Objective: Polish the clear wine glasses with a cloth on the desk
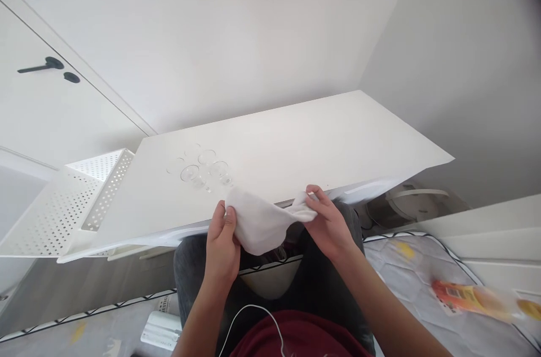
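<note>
A white cloth (258, 226) is stretched between my two hands, just above my lap at the near edge of the white table (304, 143). My left hand (222, 241) grips its left side, thumb on top. With thumb and fingers, my right hand (330, 223) pinches the bunched right end. The cloth sags in the middle and hides part of the table edge. Beyond my left hand, several clear stemmed glasses (218, 169) are grouped on the tabletop. Their outlines are faint against the white surface, and I cannot tell exactly how each stands.
White perforated panels (63, 216) adjoin the table's left end. A door with a black handle (53, 63) is at far left. On the quilted surface at right lies an orange and yellow bottle-like item (469, 296), blurred. A white cable (253, 306) crosses my lap.
</note>
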`<action>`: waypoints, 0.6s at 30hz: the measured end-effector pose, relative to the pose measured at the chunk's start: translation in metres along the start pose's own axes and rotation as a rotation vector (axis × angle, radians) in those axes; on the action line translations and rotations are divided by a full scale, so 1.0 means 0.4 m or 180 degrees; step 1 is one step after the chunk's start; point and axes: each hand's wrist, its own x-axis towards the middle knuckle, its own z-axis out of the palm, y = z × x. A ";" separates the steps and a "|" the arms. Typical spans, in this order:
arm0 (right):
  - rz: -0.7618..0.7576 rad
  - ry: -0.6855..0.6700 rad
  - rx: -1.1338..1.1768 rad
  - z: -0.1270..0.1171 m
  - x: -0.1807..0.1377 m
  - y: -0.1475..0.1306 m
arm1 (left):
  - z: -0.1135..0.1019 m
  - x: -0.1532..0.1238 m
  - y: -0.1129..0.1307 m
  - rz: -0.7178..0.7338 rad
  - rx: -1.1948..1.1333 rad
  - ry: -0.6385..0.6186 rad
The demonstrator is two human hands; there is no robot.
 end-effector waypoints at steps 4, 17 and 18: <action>-0.0128 -0.0596 -0.0763 -0.030 -0.007 -0.006 | 0.002 -0.005 0.027 -0.0350 -0.0154 0.0091; 0.0763 -0.1311 -0.0784 -0.022 -0.039 0.040 | -0.015 0.001 0.064 -0.0881 -0.0260 -0.0811; 0.0893 -0.1151 -0.0671 -0.034 -0.039 0.042 | -0.017 0.003 0.064 -0.0831 -0.0267 -0.0656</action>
